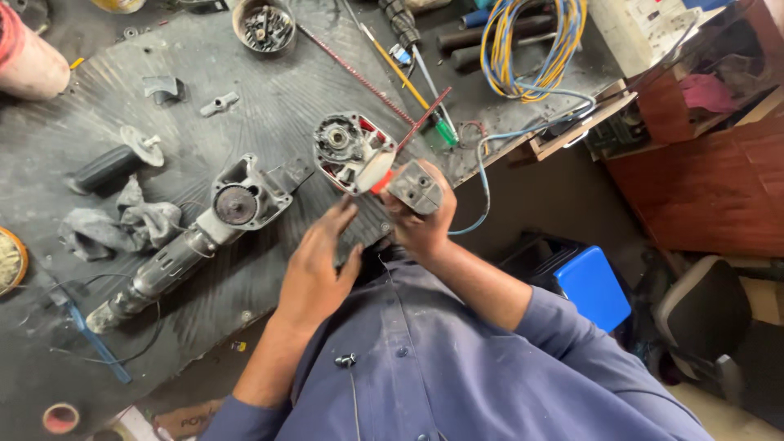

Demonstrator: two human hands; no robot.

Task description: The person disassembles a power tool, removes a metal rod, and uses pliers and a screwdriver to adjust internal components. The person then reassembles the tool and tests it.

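Note:
My right hand [420, 224] grips a grey and red power-tool housing [367, 159] by its grey end, holding it just above the dark rubber mat [269, 90]. The housing's open round face with a bearing points up and to the left. My left hand [314, 265] is open, fingers stretched toward the underside of the housing, fingertips close to it. To the left on the mat lies a dismantled grey hammer-drill body [196, 237] with a round gear showing.
A crumpled grey rag [122, 224], a black side handle [106, 167] and small metal parts lie at left. A cup of screws [263, 24] sits at the back. Screwdrivers [408, 82] and coiled yellow-blue wire [531, 45] lie at right. A blue stool [592, 286] stands below the bench.

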